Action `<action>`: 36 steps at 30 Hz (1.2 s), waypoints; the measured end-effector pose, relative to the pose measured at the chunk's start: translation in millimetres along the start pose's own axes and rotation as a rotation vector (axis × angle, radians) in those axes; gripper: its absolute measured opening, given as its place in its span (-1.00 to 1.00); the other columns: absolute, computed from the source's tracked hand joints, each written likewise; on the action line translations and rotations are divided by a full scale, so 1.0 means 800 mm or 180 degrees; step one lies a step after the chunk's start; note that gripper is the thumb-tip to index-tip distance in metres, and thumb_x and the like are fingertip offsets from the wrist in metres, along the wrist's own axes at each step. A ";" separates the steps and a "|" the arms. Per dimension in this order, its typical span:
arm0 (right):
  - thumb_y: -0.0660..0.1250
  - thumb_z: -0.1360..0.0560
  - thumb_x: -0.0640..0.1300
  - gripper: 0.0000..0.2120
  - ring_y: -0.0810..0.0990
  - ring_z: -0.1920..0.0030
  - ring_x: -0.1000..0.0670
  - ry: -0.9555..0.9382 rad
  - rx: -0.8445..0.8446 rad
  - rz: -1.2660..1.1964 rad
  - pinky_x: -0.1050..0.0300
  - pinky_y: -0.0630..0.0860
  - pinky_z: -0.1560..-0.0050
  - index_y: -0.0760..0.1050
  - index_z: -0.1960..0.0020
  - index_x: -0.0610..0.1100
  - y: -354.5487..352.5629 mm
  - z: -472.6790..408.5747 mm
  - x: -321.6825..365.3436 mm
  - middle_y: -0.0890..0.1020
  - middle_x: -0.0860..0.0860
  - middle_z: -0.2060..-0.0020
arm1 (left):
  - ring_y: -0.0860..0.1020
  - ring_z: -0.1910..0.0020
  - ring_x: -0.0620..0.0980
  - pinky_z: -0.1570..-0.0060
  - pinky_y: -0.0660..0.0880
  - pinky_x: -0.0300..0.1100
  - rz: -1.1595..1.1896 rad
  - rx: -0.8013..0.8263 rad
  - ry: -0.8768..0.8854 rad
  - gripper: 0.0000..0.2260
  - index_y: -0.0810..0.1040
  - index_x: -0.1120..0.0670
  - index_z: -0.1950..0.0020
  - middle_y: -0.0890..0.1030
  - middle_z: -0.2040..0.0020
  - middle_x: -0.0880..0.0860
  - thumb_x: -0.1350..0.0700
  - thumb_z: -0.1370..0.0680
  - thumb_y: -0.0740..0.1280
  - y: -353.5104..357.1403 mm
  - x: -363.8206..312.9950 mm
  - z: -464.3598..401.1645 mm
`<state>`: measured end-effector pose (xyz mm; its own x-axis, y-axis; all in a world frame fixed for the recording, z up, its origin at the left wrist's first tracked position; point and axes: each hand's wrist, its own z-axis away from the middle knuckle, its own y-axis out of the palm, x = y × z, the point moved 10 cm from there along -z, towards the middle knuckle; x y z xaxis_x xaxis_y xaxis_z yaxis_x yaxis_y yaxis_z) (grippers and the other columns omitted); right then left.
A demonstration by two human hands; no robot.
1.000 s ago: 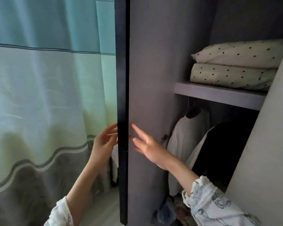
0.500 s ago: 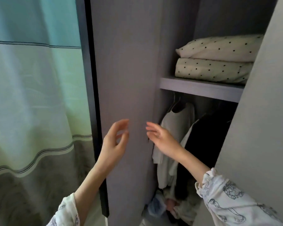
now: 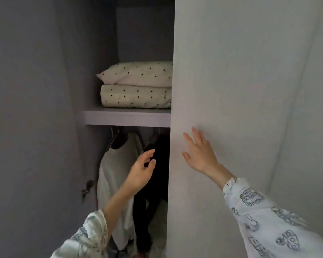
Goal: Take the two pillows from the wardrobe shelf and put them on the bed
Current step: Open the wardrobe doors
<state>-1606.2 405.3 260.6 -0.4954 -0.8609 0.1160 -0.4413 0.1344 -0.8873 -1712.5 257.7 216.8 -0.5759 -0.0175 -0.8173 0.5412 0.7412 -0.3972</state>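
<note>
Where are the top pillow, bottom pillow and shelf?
top pillow [image 3: 138, 74]: head view, middle of its dotted face.
bottom pillow [image 3: 136, 96]: head view, middle of its front side.
shelf [image 3: 127, 118]: head view, front edge below the pillows.

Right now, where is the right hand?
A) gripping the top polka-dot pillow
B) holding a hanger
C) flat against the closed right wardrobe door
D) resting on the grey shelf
C: the right hand lies open, fingers spread, on the pale grey right wardrobe door, well below and clear of the two cream polka-dot pillows stacked on the grey wardrobe shelf.
</note>
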 end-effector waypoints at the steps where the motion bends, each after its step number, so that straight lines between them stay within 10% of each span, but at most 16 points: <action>1: 0.16 -0.56 0.01 -0.35 -0.21 -0.51 -0.17 0.0085 -0.0029 0.0180 -0.17 -0.03 -0.45 -0.11 -0.52 -0.05 0.001 -0.009 -0.011 -0.21 -0.11 -0.53 | 0.39 -0.33 -0.02 -0.32 0.31 -0.18 -0.0038 0.0038 0.0063 -0.65 0.36 0.10 -0.39 0.43 -0.35 0.07 0.19 -0.59 0.19 0.010 -0.006 -0.016; 11: 0.30 -0.48 0.07 -0.13 -0.35 -0.48 -0.19 0.0157 -0.0302 0.0829 -0.14 0.00 -0.46 -0.27 -0.51 0.02 0.034 -0.030 -0.042 -0.49 -0.06 -0.38 | 0.12 -0.50 0.03 -0.42 0.22 -0.05 0.0727 0.0523 -0.0068 -0.38 0.02 -0.01 -0.53 0.14 -0.52 0.04 0.14 -0.55 0.25 0.076 -0.029 -0.130; 14: 0.29 -0.49 0.03 -0.14 -0.34 -0.48 -0.18 0.0052 -0.0201 0.0947 -0.08 -0.01 -0.48 -0.26 -0.51 0.02 0.032 -0.027 -0.046 -0.47 -0.06 -0.38 | 0.48 -0.24 -0.06 -0.06 0.53 -0.25 0.1318 0.0702 -0.0037 -0.50 0.30 -0.11 -0.38 0.47 -0.30 0.03 0.31 -0.52 0.21 0.088 -0.029 -0.132; 20: 0.25 -0.53 -0.07 -0.21 -0.37 -0.48 -0.16 0.0141 -0.0066 0.0736 -0.07 0.07 -0.47 -0.24 -0.52 0.02 0.026 -0.015 -0.040 -0.38 -0.08 -0.48 | 0.59 0.12 -0.29 0.33 0.47 -0.49 0.1372 0.0522 -0.0136 -0.51 0.38 -0.13 -0.32 0.56 -0.10 -0.05 0.31 -0.49 0.20 0.078 -0.019 -0.126; 29: 0.21 -0.54 -0.18 -0.30 -0.29 -0.51 -0.04 -0.0295 -0.0195 -0.0127 0.00 0.35 -0.32 -0.11 -0.52 0.04 -0.019 0.066 -0.027 -0.34 0.06 -0.48 | 0.61 -0.02 -0.10 0.27 0.54 -0.32 0.1741 0.0381 -0.0120 -0.52 0.49 -0.25 -0.12 0.59 -0.06 -0.01 0.33 -0.49 0.16 0.067 -0.044 -0.037; 36: 0.21 -0.57 -0.04 -0.37 0.00 -0.44 0.27 -0.0042 0.0178 -0.1533 0.21 0.16 -0.39 -0.09 -0.48 0.20 -0.023 0.157 -0.040 -0.26 0.31 -0.44 | 0.54 -0.18 0.09 -0.11 0.53 0.13 0.1696 0.0815 0.0287 -0.34 0.40 -0.23 -0.30 0.52 -0.19 0.13 0.33 -0.31 0.13 0.081 -0.089 0.053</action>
<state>-1488.4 368.6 217.5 -0.2349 -0.8250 0.5141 -0.5770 -0.3073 -0.7567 -1610.1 278.5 231.5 -0.2283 0.3776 -0.8974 0.8938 0.4468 -0.0394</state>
